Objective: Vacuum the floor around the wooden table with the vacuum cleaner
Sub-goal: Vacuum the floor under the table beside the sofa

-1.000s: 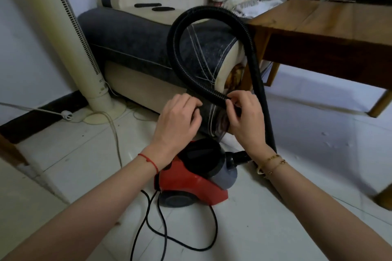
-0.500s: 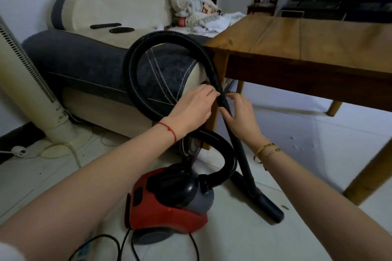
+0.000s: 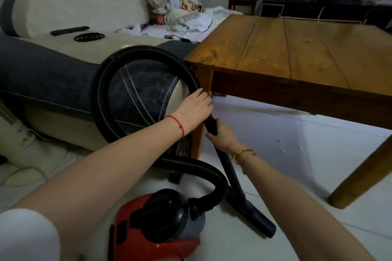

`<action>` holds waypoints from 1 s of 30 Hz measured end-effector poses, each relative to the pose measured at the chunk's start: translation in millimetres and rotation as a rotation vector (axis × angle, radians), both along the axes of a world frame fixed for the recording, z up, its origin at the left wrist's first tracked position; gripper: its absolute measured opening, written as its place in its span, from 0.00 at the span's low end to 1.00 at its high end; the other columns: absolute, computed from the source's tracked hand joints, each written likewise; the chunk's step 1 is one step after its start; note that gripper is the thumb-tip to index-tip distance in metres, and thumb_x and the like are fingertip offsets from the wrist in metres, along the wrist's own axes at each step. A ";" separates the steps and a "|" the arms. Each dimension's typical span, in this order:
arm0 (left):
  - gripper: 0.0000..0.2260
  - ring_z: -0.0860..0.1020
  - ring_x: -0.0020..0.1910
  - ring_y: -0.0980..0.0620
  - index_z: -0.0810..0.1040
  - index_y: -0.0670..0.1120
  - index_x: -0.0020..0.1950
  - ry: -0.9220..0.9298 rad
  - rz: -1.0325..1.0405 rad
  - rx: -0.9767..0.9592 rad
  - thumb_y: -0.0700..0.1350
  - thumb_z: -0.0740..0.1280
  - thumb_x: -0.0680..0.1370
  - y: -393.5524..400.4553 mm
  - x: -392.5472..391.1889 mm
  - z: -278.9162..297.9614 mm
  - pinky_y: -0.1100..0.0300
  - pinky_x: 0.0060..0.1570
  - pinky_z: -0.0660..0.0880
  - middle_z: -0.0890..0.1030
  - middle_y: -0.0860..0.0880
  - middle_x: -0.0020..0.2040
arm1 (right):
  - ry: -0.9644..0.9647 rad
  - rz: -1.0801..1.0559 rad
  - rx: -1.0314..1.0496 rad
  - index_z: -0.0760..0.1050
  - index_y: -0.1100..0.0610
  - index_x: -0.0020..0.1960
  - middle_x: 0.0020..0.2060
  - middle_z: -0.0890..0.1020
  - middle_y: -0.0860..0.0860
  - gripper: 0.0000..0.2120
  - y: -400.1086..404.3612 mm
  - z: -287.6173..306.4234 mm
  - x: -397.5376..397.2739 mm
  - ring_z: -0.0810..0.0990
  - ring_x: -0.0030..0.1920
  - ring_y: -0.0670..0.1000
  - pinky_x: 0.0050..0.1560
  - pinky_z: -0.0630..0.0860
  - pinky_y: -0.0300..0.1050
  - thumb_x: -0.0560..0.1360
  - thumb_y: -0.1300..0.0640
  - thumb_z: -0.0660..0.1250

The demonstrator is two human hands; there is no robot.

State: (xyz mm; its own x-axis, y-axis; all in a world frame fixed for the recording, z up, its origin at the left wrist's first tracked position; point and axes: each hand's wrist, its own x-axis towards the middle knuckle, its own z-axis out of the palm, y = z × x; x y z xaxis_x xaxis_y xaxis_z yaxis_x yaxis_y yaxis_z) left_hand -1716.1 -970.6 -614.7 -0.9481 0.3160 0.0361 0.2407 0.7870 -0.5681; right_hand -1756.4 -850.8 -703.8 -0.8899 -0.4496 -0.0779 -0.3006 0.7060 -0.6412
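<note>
A red and black canister vacuum cleaner (image 3: 157, 226) sits on the white tile floor at the bottom centre. Its black ribbed hose (image 3: 101, 99) loops up in front of the sofa arm and joins a black wand (image 3: 230, 174) that slants down to the floor nozzle (image 3: 259, 221). My left hand (image 3: 196, 105) grips the hose where it meets the wand, next to the table's corner leg. My right hand (image 3: 221, 134) holds the wand just below. The wooden table (image 3: 297, 53) stands at the right, with small white crumbs (image 3: 283, 149) on the floor under it.
A grey and beige sofa (image 3: 53, 78) fills the left, with two remotes (image 3: 89, 37) on its arm and heaped cloth behind. A cream fan base (image 3: 19, 142) stands at the far left. A table leg (image 3: 360, 176) stands at the right. Dark furniture lines the back wall.
The view has turned right and drawn closer to the table. Both hands have slid along the hose onto the wand, the right hand now closed around it below the left.
</note>
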 end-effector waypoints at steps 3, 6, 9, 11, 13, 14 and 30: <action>0.17 0.62 0.70 0.40 0.70 0.41 0.68 -0.006 0.006 -0.083 0.39 0.61 0.78 -2.0 0.9 7.6 0.47 0.75 0.49 0.69 0.40 0.68 | 0.066 0.029 0.044 0.66 0.61 0.61 0.56 0.79 0.60 0.17 4.9 1.8 4.5 0.79 0.54 0.59 0.45 0.72 0.44 0.76 0.58 0.67; 0.14 0.66 0.65 0.42 0.73 0.42 0.64 -0.024 -0.008 -0.154 0.41 0.62 0.78 2.1 7.6 16.4 0.50 0.68 0.61 0.72 0.42 0.64 | 0.105 0.101 0.080 0.65 0.59 0.60 0.55 0.79 0.59 0.19 10.7 5.8 14.9 0.80 0.52 0.60 0.45 0.74 0.47 0.74 0.56 0.69; 0.12 0.67 0.61 0.44 0.77 0.45 0.60 -0.077 -0.013 -0.255 0.44 0.65 0.77 8.6 12.6 25.0 0.54 0.58 0.65 0.74 0.46 0.60 | 0.153 0.169 0.090 0.62 0.59 0.62 0.51 0.79 0.59 0.23 11.3 4.4 25.4 0.79 0.49 0.60 0.40 0.72 0.48 0.74 0.55 0.70; 0.13 0.68 0.60 0.45 0.77 0.46 0.60 -0.118 0.009 -0.296 0.46 0.66 0.77 9.6 14.0 29.3 0.54 0.59 0.65 0.74 0.46 0.60 | 0.184 0.211 0.092 0.62 0.58 0.62 0.49 0.79 0.59 0.23 8.9 0.6 27.6 0.79 0.46 0.60 0.39 0.73 0.49 0.73 0.55 0.69; 0.14 0.68 0.61 0.45 0.76 0.45 0.61 -0.159 0.045 -0.293 0.46 0.66 0.77 8.7 14.9 29.3 0.54 0.60 0.66 0.74 0.46 0.61 | 0.207 0.254 0.077 0.61 0.59 0.64 0.49 0.78 0.59 0.24 6.3 -6.3 27.0 0.79 0.45 0.59 0.40 0.76 0.51 0.73 0.56 0.69; 0.15 0.68 0.61 0.45 0.75 0.44 0.62 -0.176 0.070 -0.283 0.47 0.66 0.77 7.7 15.2 27.2 0.54 0.60 0.66 0.74 0.45 0.61 | 0.221 0.274 0.066 0.61 0.60 0.65 0.50 0.77 0.59 0.25 5.0 -10.4 25.8 0.78 0.45 0.59 0.41 0.77 0.53 0.73 0.56 0.68; 0.11 0.79 0.55 0.47 0.70 0.43 0.62 -0.240 0.582 -0.112 0.37 0.55 0.81 46.6 43.9 -49.5 0.56 0.42 0.67 0.79 0.48 0.57 | 0.081 0.714 -0.117 0.66 0.55 0.53 0.41 0.77 0.51 0.11 24.9 -73.9 -17.5 0.75 0.38 0.48 0.37 0.72 0.45 0.75 0.55 0.66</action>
